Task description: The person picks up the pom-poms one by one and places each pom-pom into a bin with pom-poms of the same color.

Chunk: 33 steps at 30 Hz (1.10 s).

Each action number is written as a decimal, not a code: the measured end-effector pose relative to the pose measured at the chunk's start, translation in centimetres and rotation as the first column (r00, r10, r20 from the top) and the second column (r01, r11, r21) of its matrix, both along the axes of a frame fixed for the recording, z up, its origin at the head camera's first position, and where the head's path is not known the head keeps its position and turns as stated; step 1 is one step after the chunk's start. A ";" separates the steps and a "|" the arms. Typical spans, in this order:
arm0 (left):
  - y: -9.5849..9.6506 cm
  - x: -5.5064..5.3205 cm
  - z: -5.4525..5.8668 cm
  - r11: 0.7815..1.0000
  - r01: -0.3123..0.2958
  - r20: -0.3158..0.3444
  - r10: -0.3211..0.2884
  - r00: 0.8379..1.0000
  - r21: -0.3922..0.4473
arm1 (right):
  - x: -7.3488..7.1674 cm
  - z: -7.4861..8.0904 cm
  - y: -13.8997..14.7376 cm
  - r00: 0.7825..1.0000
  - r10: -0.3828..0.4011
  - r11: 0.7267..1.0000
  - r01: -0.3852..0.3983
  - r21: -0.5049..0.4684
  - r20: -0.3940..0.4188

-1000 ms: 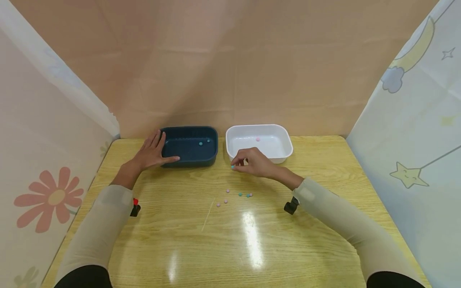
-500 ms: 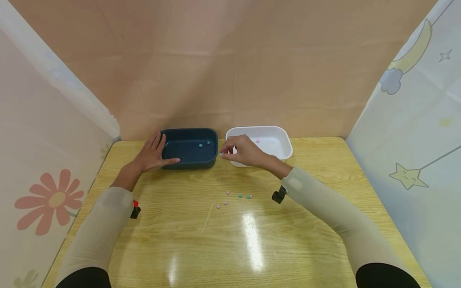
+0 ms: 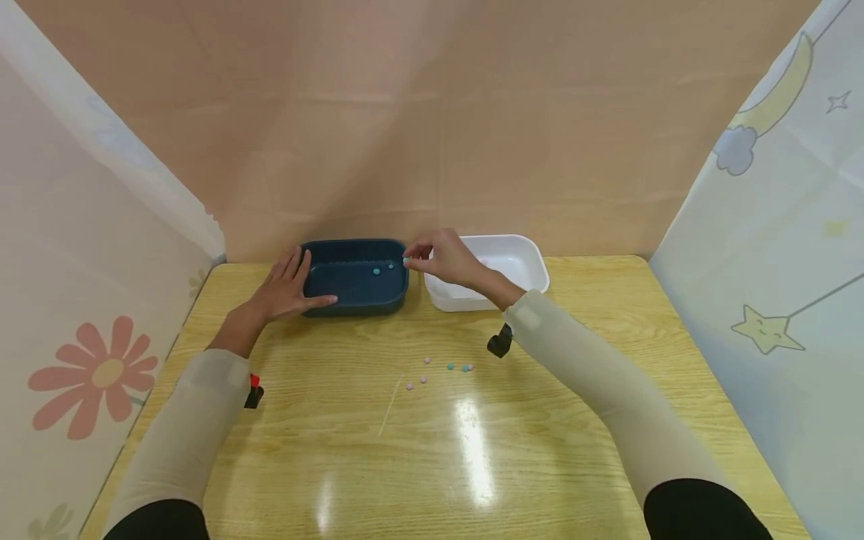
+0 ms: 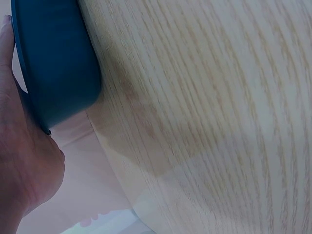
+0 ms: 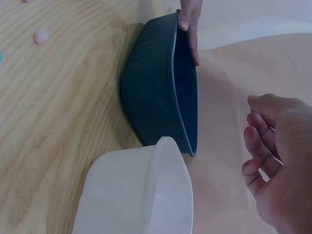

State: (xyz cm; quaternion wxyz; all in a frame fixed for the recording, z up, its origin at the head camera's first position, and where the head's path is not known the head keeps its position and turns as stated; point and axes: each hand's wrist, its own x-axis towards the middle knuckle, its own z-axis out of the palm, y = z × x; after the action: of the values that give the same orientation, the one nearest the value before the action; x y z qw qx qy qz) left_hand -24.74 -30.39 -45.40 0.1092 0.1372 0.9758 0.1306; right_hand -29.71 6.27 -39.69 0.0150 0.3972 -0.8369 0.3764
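My left hand (image 3: 280, 289) rests spread on the left end of the dark blue bin (image 3: 354, 308), its thumb along the front rim and its other fingers by the left side. Two small blue-green balls (image 3: 376, 271) lie inside that bin. Between thumb and fingertips, my right hand (image 3: 447, 259) pinches another blue-green ball (image 3: 406, 259) above the bin's right rim. In the right wrist view, curled fingers hide that ball. Partly under the right forearm stands a white bin (image 3: 466, 301).
Several pink balls (image 3: 423, 379) and two blue-green balls (image 3: 450, 366) lie loose on the wooden table (image 3: 337, 465) in front of the bins. A brown backdrop (image 3: 432, 150) rises behind, with printed side panels (image 3: 776, 247) left and right.
My right hand has moved left and away from me with the pinched ball, from the white bin's front edge to the dark blue bin's right rim. The left hand stays put.
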 end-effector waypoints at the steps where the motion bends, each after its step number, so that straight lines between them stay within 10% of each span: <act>1: 0.0 0.0 0.0 1.000 0.000 0.000 0.000 1.000 -0.001 | -0.3 0.0 -0.2 1.000 -0.010 1.000 0.010 0.001 0.003; 33: 0.0 -0.2 0.2 1.000 -0.001 -0.001 0.001 1.000 -0.010 | -3.4 -3.2 -4.4 0.967 -0.238 0.967 0.227 0.112 0.095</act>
State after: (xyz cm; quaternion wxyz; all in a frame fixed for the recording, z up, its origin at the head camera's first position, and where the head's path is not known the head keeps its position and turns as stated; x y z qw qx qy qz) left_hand -24.90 -30.43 -45.24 0.1095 0.1361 0.9766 0.1258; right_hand -33.08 1.85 -42.92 -0.0061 0.2755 -0.8950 0.3507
